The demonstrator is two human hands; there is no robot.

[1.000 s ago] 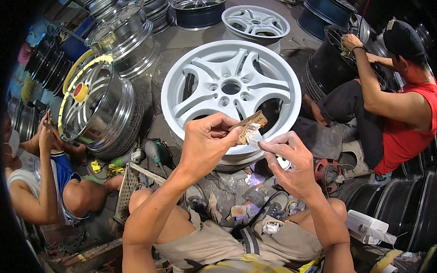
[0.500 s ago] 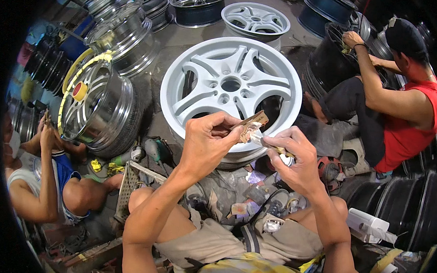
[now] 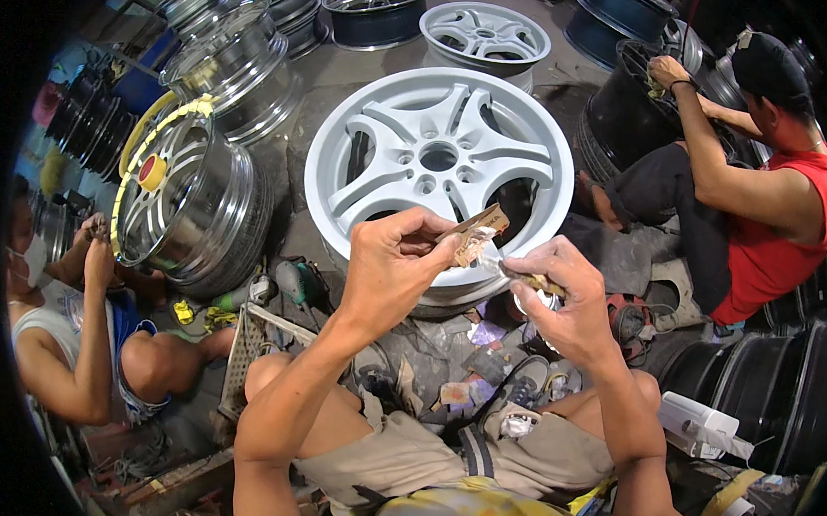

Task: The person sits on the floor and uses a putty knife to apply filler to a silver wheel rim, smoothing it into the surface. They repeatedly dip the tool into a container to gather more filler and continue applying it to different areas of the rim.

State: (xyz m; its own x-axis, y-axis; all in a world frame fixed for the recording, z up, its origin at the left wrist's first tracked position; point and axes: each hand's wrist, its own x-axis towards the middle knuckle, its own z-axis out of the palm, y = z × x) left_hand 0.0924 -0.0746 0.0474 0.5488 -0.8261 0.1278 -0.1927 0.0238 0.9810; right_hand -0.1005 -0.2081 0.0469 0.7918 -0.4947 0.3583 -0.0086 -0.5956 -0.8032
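My left hand [image 3: 384,264] pinches a brown piece of card [image 3: 486,220] between thumb and fingers, in front of my chest. A dab of pale paste [image 3: 474,246] lies on the card. Fingers closed, my right hand [image 3: 567,297] grips a small putty knife [image 3: 536,279] with a yellowish handle; its blade meets the paste at the card's edge. Just beyond both hands a light grey five-spoke wheel rim [image 3: 435,119] lies face up, its near edge partly hidden by them.
Co-workers sit at left and right; the right one, in a red top [image 3: 785,214], handles a black rim [image 3: 615,120]. A chrome rim with yellow tape [image 3: 198,194] leans at left. A green power tool [image 3: 295,283], a crate [image 3: 242,358] and paper scraps [image 3: 465,391] lie near my legs.
My right hand has shifted slightly right and turned the putty knife against the card. My left hand stays nearly still. The left co-worker's head and hands have moved.
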